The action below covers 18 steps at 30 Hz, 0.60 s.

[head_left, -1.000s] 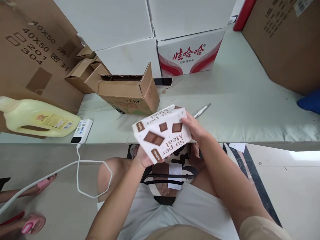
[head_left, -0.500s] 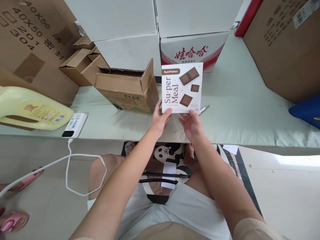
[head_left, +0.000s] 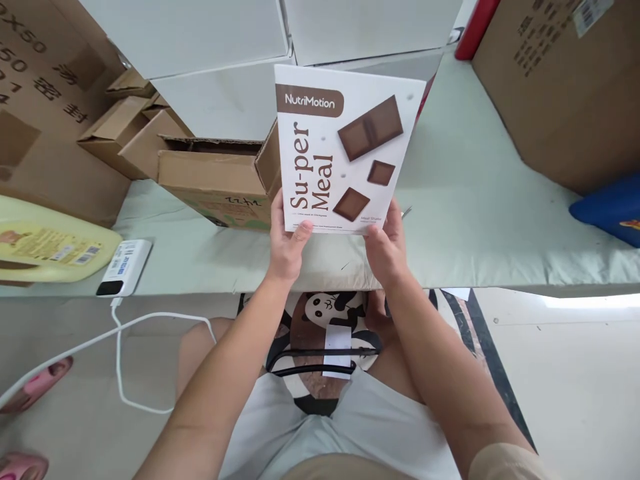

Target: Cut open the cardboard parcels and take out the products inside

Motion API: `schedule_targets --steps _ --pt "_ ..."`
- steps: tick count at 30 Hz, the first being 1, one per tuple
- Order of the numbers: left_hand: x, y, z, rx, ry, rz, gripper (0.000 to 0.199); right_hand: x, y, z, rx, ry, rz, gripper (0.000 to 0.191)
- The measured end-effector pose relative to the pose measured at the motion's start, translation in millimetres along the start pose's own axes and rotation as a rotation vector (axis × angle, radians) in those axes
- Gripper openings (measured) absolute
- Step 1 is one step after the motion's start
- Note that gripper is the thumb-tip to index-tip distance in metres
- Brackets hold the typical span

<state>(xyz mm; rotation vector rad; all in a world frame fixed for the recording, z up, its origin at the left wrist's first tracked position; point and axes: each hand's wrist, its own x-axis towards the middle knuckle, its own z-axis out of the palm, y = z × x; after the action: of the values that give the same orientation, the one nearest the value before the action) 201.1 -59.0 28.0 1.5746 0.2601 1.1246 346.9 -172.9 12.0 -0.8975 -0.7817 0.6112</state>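
A white meal shake box (head_left: 310, 143) printed with brown chocolate pieces is held up between my hands, its front turned to me. My left hand (head_left: 287, 243) is closed on its lower left corner, thumb on the front face. At the lower right corner my right hand (head_left: 387, 247) grips it the same way; the fingers behind are mostly hidden. Just left of the box, an open brown carton (head_left: 215, 173) with raised flaps stands on the green-covered table (head_left: 475, 200). What lies inside that carton cannot be seen.
White boxes (head_left: 220, 100) are stacked at the back. Large cardboard boxes stand left and right (head_left: 560, 87). At left are a yellow jug (head_left: 55, 240) and a white power bank (head_left: 125, 267) with a cable (head_left: 120, 360) hanging over the edge. A blue object (head_left: 607, 210) sits far right.
The meal shake box has come up and closer to me, looking larger and tilted. My right hand now grips its corner, where before its fingers were looser. The view has shifted slightly.
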Motion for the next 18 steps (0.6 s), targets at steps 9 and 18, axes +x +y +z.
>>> schedule_targets --steps 9,18 --pt "-12.2 -14.8 -15.2 0.014 0.007 -0.339 0.072 1.7 -1.2 6.1 -0.022 0.178 0.266 0.072" --pt "-38.4 -22.8 -29.0 0.496 -0.426 -0.455 0.019 28.5 -1.1 -56.3 -0.149 0.787 0.195 0.051"
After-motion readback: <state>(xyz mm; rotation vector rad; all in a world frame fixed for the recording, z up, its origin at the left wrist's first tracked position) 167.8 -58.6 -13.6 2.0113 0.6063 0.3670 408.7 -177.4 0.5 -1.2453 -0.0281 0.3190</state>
